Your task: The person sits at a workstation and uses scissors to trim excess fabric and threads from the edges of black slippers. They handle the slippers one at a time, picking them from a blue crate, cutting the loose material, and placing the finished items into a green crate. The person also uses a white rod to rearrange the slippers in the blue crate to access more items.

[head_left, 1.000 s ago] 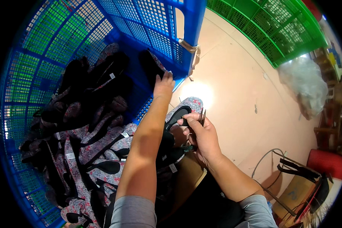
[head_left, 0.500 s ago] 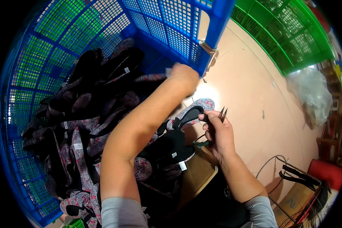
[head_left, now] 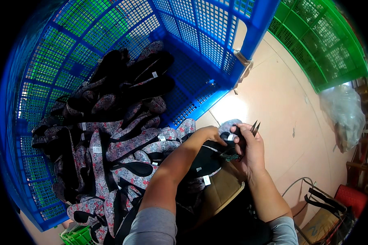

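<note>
My right hand (head_left: 251,149) is closed round small dark pointed thread snips (head_left: 254,127), their tips sticking out past the fingers. Its thumb and fingers also pinch a grey floral fabric slipper-shaped piece (head_left: 229,124) with black lining and a white tag. Beside that piece, my left hand (head_left: 210,135) has its fingers curled downward; what lies under them is hidden. Below both hands, a black piece with a white tag (head_left: 207,180) rests on the heap. The heap of floral pieces (head_left: 131,145), black on one side, spreads to the left.
A large blue plastic crate (head_left: 196,104) lies open around the heap. A brown cardboard box (head_left: 223,190) stands below my hands. At the right are a green crate (head_left: 323,53), a clear plastic bag (head_left: 345,116), and a metal frame with black straps (head_left: 321,198).
My left hand has come back from the blue crate's near edge to the piece in my right hand. A piece it had by the crate is no longer in it. The view has shifted slightly.
</note>
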`<state>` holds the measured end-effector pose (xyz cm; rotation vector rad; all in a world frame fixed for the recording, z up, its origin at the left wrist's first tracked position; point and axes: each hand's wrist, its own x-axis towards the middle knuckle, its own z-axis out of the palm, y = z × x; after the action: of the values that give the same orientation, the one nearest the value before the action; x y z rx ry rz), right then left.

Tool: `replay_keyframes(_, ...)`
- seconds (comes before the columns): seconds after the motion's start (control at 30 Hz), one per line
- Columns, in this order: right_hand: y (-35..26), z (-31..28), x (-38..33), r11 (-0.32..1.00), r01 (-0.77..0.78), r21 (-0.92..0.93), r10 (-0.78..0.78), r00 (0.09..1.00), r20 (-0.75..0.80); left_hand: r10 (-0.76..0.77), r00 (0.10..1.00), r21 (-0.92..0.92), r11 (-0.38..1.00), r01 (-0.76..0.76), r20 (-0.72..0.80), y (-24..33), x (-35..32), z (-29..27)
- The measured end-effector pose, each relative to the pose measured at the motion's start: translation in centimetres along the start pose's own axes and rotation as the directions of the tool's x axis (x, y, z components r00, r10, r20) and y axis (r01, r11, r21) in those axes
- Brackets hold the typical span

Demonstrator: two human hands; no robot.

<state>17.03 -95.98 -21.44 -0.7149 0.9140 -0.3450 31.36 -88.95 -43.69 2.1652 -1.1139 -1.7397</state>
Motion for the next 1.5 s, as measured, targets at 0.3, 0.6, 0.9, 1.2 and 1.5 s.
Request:
replay_keyframes(0.3, -0.1, 0.2, -0.1, 0.999, -0.032, -0.003, 0.032, 0.999, 0.039, -0.039, 0.978, -0.328, 0.939, 0.105, 0.204, -2.3, 2.4, 2.5)
replay_keyframes(0.6, 0.1, -0.1, 0.0, 0.999, -0.037, 0.011, 0.036, 0.999, 0.031, 0.119, 0.992, 0.046, 0.992, -0.118, -0.033, 0.1, -0.6, 1.5)
replay_keyframes(0.9, 0.1, -0.4, 0.0, 1.000, 0.016, 0.016, -0.017, 0.999, 0.033, 0.035, 0.990, 0.286, 0.958, 0.005, -0.134, 3.8, -7.8, -2.0)
replay_keyframes(1.2, -0.3, -0.3, -0.2, 0.996, 0.092, 0.018, -0.091, 0.995, -0.030, 0.001, 0.939, 0.212, 0.974, 0.076, -0.344, 4.7, -11.1, -0.9)
replay_keyframes(1.5, -0.3, -0.7, 0.1, 0.991, 0.084, 0.105, -0.079, 0.995, -0.054, -0.076, 0.990, 0.102, 0.993, 0.064, 0.118, -0.2, -11.5, -4.0)
